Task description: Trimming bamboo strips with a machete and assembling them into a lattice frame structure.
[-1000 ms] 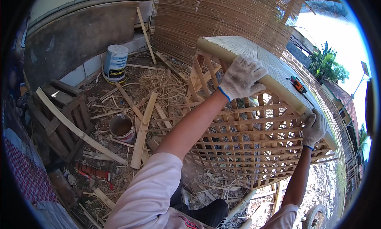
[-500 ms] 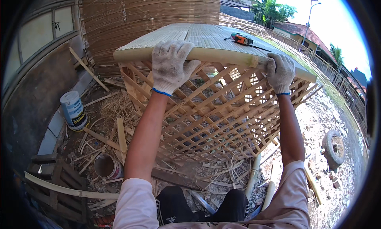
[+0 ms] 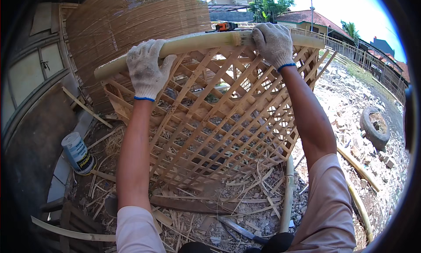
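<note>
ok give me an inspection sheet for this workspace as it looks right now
surface: dirt ground strewn with bamboo strips and shavings
job's things: bamboo lattice panel standing upright, thick bamboo pole along its top edge
clutter: paint bucket, tape measure on top of the pole, old tyre, loose bamboo pole, machete-like blade
grippers: left hand and right hand, both in knit gloves, gripping the top pole
cables: nothing seen
surroundings: woven bamboo screen, rubble, fence, houses, trees
</note>
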{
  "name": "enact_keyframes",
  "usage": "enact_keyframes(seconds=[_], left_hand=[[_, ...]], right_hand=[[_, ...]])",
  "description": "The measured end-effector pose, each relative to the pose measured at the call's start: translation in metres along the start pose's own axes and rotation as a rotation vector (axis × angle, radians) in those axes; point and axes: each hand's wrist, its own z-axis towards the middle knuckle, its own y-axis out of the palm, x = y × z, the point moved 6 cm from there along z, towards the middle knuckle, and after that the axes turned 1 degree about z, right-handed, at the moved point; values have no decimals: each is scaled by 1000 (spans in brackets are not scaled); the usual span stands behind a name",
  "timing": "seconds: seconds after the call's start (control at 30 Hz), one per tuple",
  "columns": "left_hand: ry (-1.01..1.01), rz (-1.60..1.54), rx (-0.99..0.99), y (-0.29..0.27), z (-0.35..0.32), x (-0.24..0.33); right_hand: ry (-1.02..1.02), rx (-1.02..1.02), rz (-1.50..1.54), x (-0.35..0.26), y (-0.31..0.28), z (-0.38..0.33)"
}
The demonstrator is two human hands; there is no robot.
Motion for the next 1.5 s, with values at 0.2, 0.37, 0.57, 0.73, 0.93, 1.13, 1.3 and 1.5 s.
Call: enact_keyframes(seconds=[0.2,0.37,0.57,0.73,0.93,1.13,1.3,1.5], left_hand=[[4,71,-56,3,-4,-2],[-6,97,-125,10,-2,-2],[12,83,-61,10,-8,-6],[13,40,-54,7,-7,-8],[14,10,-55,12,0,-9],[1,-13,-78,17,-6,-13],[14,-14,-85,13,-1,-13],[-22,-34,-105,14,-2,-13]], right_hand=[[15,-45,16,-8,0,0],[57,-159,42,-2,-11,-3],[-44,-196,40,-4,-14,-6],[-53,-244,50,-2,-15,0],[-87,-266,39,8,-4,0],[-86,-271,61,8,1,-1],[-82,-293,55,7,2,-1],[-72,-287,19,5,4,-1]])
